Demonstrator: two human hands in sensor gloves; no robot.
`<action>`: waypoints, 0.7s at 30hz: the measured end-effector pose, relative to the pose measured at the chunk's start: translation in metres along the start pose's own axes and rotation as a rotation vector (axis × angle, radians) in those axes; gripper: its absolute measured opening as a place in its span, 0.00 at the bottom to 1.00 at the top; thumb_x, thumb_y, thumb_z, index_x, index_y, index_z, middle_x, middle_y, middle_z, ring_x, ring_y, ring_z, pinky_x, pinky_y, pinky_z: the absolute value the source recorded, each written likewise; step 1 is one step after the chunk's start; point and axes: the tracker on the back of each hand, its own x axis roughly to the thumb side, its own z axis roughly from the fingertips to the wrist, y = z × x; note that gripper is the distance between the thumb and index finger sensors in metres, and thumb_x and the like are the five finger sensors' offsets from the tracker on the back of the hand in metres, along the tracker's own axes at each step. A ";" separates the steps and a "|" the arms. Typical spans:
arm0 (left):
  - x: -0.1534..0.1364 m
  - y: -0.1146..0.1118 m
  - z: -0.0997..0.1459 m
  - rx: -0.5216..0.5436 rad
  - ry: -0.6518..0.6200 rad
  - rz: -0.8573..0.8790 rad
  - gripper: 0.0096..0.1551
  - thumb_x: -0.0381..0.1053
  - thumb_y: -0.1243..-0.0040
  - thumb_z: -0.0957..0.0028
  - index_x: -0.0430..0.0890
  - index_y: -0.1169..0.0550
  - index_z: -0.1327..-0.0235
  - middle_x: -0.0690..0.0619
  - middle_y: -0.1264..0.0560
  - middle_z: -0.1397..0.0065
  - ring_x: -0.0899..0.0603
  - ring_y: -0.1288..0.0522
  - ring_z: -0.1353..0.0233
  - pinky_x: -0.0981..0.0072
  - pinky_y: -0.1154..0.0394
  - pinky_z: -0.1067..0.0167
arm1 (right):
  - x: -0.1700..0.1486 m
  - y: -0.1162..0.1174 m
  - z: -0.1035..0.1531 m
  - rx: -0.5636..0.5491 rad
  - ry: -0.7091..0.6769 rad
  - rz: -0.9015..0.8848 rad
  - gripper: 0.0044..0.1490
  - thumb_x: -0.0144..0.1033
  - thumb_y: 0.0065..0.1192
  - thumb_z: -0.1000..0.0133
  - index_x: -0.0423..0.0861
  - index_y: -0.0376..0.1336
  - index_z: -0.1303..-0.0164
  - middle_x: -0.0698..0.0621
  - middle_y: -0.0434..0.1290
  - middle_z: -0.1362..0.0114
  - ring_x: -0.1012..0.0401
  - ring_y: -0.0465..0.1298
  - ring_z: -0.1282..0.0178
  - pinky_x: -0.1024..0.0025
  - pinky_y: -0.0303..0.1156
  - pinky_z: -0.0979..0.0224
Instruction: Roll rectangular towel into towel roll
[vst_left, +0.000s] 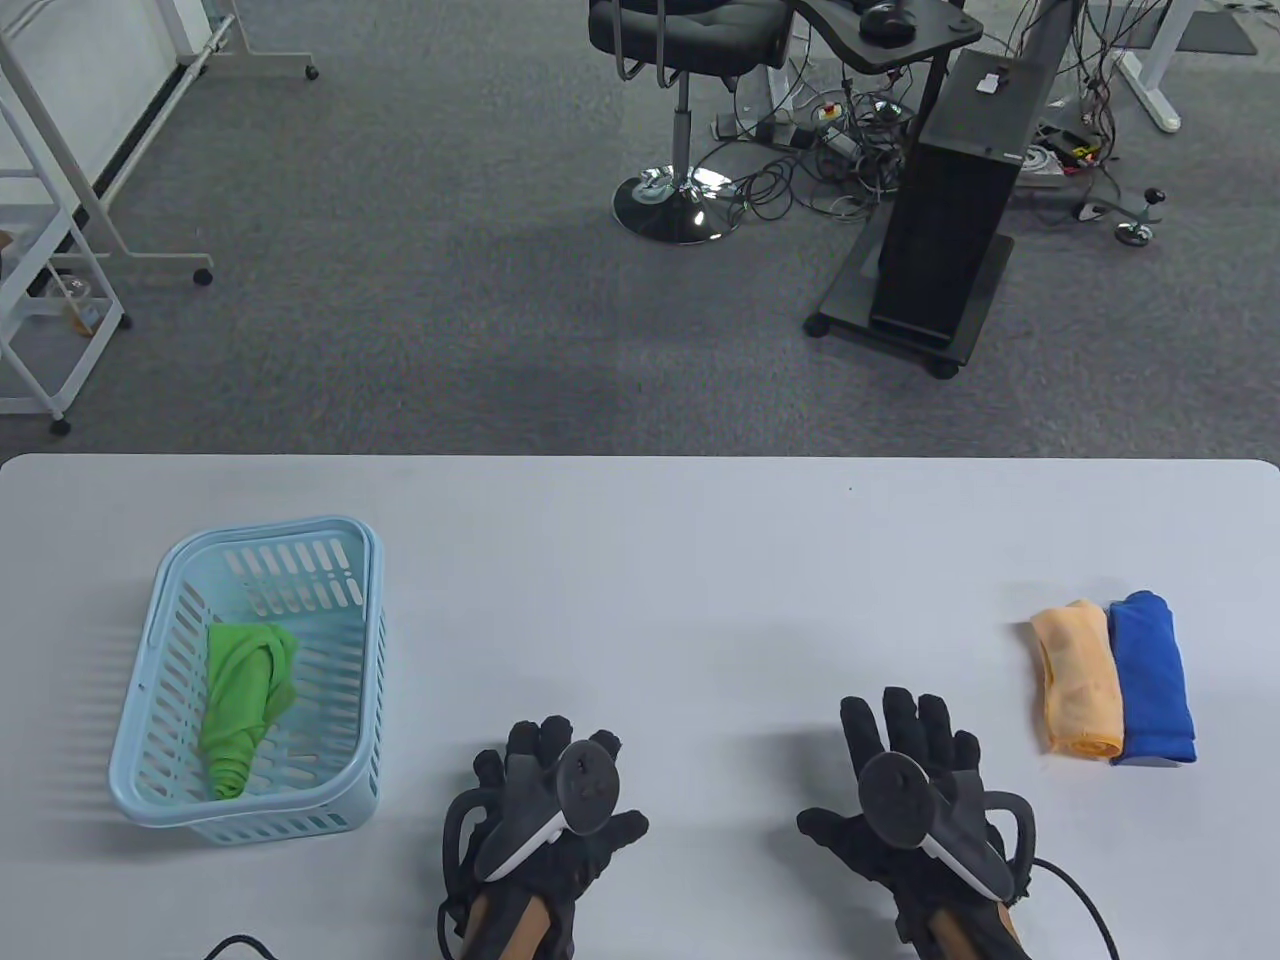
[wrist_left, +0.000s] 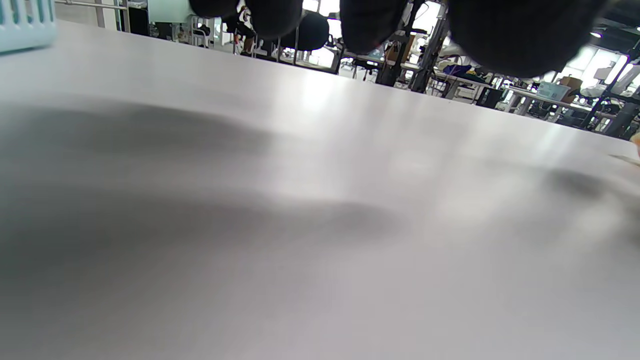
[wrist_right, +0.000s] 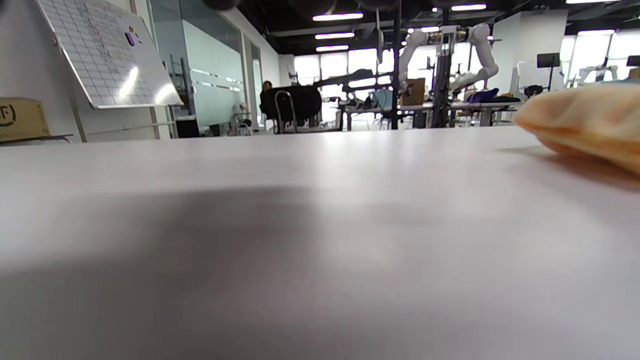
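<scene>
An orange folded towel (vst_left: 1078, 678) and a blue folded towel (vst_left: 1154, 678) lie side by side at the table's right. The orange towel also shows at the right edge of the right wrist view (wrist_right: 590, 127). A green rolled towel (vst_left: 245, 706) lies in a light blue basket (vst_left: 372, 640) at the left. My left hand (vst_left: 545, 760) rests flat near the front edge at the centre, fingers spread, holding nothing. My right hand (vst_left: 910, 730) rests flat to its right, left of the orange towel, holding nothing. Its fingertips (wrist_left: 370, 20) hang above bare table in the left wrist view.
The white table (vst_left: 640, 560) is bare between the hands and the far edge. A corner of the basket (wrist_left: 25, 22) shows in the left wrist view. Beyond the table stand an office chair (vst_left: 685, 60) and a black stand (vst_left: 940, 230) on grey carpet.
</scene>
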 end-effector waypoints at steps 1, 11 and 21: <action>0.000 0.000 -0.001 0.006 0.014 -0.002 0.48 0.69 0.45 0.60 0.59 0.37 0.21 0.40 0.46 0.15 0.28 0.50 0.17 0.22 0.53 0.30 | 0.000 0.001 0.000 0.006 0.001 0.006 0.71 0.78 0.58 0.73 0.56 0.39 0.22 0.44 0.38 0.18 0.42 0.41 0.18 0.32 0.44 0.23; 0.008 0.014 0.008 0.073 0.014 0.012 0.39 0.63 0.45 0.56 0.57 0.27 0.27 0.41 0.35 0.18 0.28 0.43 0.18 0.22 0.51 0.31 | 0.002 0.006 0.000 0.067 -0.003 0.009 0.67 0.73 0.57 0.69 0.53 0.42 0.22 0.43 0.40 0.18 0.41 0.40 0.18 0.32 0.42 0.24; 0.008 0.081 0.002 0.078 -0.019 0.042 0.35 0.56 0.42 0.56 0.55 0.22 0.30 0.45 0.34 0.17 0.28 0.46 0.17 0.24 0.52 0.29 | -0.001 0.010 0.000 0.123 0.006 -0.028 0.63 0.68 0.57 0.66 0.51 0.44 0.22 0.42 0.41 0.19 0.41 0.39 0.19 0.31 0.38 0.25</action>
